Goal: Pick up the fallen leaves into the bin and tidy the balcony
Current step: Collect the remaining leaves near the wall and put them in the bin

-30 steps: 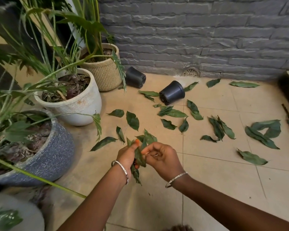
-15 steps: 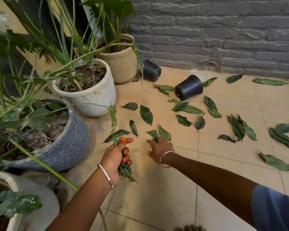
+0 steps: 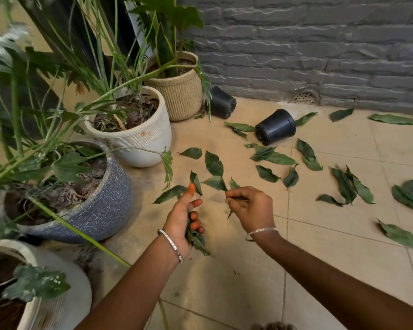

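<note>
Several green fallen leaves (image 3: 275, 158) lie scattered over the beige tiled floor (image 3: 332, 258). My left hand (image 3: 180, 217) is closed around a bunch of gathered leaves (image 3: 197, 239), thumb raised. My right hand (image 3: 253, 209) hovers just to its right, fingers pinched on a picked leaf (image 3: 216, 182) whose tip points left. More leaves lie right in front of both hands, such as a broad leaf (image 3: 214, 164). No bin is in view.
Potted plants line the left: a blue-grey pot (image 3: 105, 206), a white ribbed pot (image 3: 146, 139), a woven basket pot (image 3: 180, 95), another white pot (image 3: 57, 301). Two black plastic pots (image 3: 275, 126) lie tipped over near the grey brick wall (image 3: 308, 51) and a drain grate (image 3: 304, 97).
My right hand came off the floor holding a leaf and drew back toward my left hand. The left hand kept its bunch. The view shifted left.
</note>
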